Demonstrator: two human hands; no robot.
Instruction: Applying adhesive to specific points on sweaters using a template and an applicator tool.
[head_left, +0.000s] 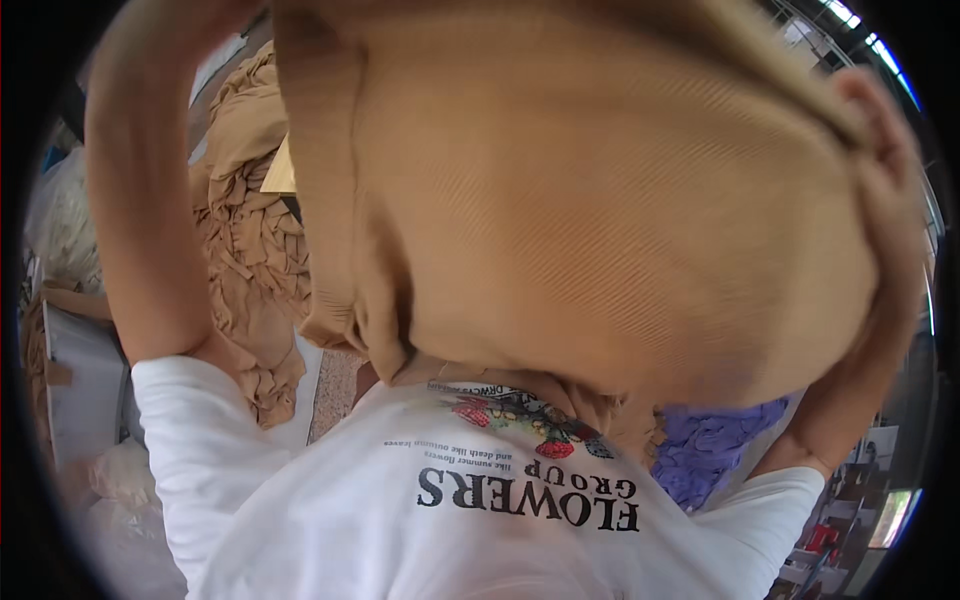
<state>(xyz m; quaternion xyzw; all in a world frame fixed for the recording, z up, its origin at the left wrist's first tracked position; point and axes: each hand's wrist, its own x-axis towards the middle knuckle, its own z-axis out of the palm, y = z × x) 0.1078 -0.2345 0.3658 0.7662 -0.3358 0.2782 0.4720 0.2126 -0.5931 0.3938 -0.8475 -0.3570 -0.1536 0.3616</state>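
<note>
A tan ribbed cloth (600, 210) hung right up against the camera, stretched wide and filling most of the view, its ribs running in fine slanted lines. The right hand (880, 120) gripped its upper right edge, fingers curled over the fabric near the rim of the view. The left arm (140, 200) rose along the left side, bent upward, and the left hand itself was out of sight past the top edge, so I could not tell whether it held the cloth or not. The cloth's left border hung down as a folded band, ending just above the person's chest.

Below it was the person's white shirt (400, 520), with a printed design and dark lettering on the front, seen upside down from above. Just past the shirt, under the right arm, lay a purple bundle (710, 445), crumpled. On the left, behind the raised arm, a heap of tan pieces (250, 250) of the same colour as the cloth lay piled and tangled on a desk (75, 370) with a pale top. Farther left were pale plastic bags (60, 220), blurred at the rim.
</note>
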